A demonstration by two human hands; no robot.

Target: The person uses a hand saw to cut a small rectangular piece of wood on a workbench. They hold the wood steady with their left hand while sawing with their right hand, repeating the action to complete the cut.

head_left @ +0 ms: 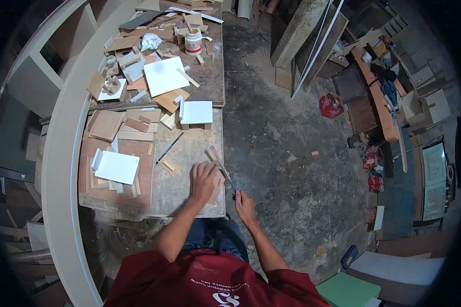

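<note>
My right hand (245, 206) is closed round the handle of a long, narrow metal hand tool (227, 174), just past the workbench's right edge. Its thin end slants away over the bench; whether it is a file or a saw I cannot tell. My left hand (204, 181), fingers curled, presses down on a light piece of wood (217, 188) at that edge, beside the tool. Part of the wood is hidden beneath the hand. To the left lie a dark green pencil-like stick (169, 148) and a small wooden piece (170, 166).
A white-topped wooden piece (117, 167) rests on the workbench (182, 197) at left, another white-topped one (196, 112) farther back. Beyond are wood offcuts, a white panel (166, 75) and a glue jar (193, 42). Right of the bench is concrete floor (292, 169) with a red box (331, 106).
</note>
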